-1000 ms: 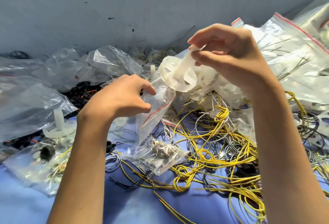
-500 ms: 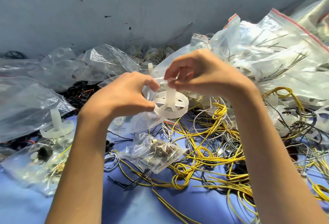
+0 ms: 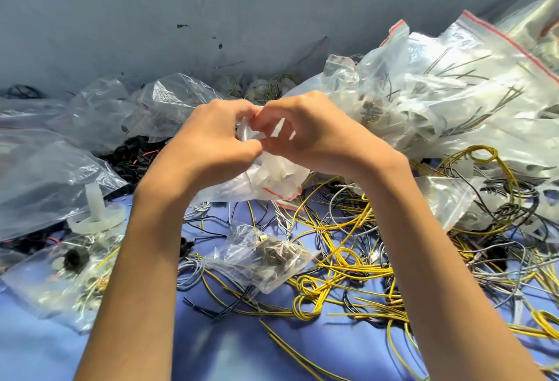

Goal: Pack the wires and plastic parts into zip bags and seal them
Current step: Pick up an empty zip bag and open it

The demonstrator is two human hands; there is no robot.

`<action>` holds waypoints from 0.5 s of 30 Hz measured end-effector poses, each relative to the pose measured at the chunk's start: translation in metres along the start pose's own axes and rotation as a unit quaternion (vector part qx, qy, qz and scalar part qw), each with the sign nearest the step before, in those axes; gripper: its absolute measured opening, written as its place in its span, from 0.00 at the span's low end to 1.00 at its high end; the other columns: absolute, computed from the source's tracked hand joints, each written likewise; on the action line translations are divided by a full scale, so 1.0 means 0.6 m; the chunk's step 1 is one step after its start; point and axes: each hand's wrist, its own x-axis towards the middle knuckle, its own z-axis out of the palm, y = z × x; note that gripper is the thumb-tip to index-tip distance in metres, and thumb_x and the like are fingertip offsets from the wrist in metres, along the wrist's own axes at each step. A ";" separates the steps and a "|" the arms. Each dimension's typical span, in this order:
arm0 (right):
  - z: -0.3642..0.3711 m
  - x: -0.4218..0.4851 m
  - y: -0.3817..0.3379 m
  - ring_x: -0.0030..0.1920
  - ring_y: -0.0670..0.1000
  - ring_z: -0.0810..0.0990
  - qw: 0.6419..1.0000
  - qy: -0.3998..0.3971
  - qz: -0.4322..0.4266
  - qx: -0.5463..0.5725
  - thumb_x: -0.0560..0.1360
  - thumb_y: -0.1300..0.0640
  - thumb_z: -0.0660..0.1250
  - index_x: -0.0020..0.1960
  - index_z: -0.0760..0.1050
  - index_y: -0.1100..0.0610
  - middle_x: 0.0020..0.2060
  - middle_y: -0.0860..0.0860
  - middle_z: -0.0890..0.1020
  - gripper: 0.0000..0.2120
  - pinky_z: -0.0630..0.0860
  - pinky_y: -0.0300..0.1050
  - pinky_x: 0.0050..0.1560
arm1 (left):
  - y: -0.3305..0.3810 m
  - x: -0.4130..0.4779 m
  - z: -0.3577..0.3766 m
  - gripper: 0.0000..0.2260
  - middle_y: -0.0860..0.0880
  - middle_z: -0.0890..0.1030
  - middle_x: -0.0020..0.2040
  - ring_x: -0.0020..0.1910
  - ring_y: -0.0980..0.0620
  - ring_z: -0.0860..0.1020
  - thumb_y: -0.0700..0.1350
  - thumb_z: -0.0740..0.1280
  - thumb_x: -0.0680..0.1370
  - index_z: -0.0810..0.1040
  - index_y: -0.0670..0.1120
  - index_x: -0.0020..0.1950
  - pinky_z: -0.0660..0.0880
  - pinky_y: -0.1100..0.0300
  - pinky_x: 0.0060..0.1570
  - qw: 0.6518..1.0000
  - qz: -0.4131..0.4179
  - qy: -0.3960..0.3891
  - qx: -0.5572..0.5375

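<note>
Right hand [image 3: 314,141] met left hand [image 3: 211,147], pinching zip bag [image 3: 272,182] edge.

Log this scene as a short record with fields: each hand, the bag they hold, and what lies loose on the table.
Left hand: grips zip bag
Right hand: pinches the same bag, beside the left hand
White part: between the fingers, against the bag; fully inside or not, cannot tell
Seal: red strip at the bag's lower edge; closed or not, cannot tell
Loose: yellow wires, small bag, spare part
Surface: blue table
</note>
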 end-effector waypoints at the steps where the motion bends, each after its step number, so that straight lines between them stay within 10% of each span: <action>1: 0.001 -0.001 0.000 0.39 0.47 0.76 1.000 -0.019 0.007 -0.005 0.73 0.58 0.70 0.52 0.80 0.58 0.43 0.50 0.82 0.09 0.72 0.40 0.44 | 0.002 -0.001 0.000 0.12 0.65 0.72 0.24 0.24 0.68 0.69 0.37 0.65 0.70 0.80 0.51 0.48 0.63 0.76 0.24 1.000 -0.001 0.012 -0.008; 10: 0.001 -0.001 0.006 0.56 0.56 0.76 0.988 -0.123 0.025 -0.084 0.77 0.49 0.65 0.57 0.79 0.54 0.53 0.56 0.81 0.13 0.72 0.51 0.55 | 0.020 -0.003 0.002 0.16 0.69 0.68 0.40 0.21 0.66 0.68 0.34 0.63 0.70 0.82 0.49 0.51 0.61 0.75 0.24 0.991 -0.001 0.126 -0.044; 15: -0.005 0.000 -0.002 0.66 0.51 0.72 0.996 -0.081 0.012 -0.027 0.78 0.49 0.65 0.67 0.73 0.60 0.67 0.54 0.74 0.21 0.68 0.40 0.62 | 0.018 0.001 0.004 0.16 0.73 0.63 0.42 0.24 0.65 0.68 0.37 0.62 0.69 0.83 0.50 0.51 0.66 0.61 0.38 0.984 0.002 0.174 -0.034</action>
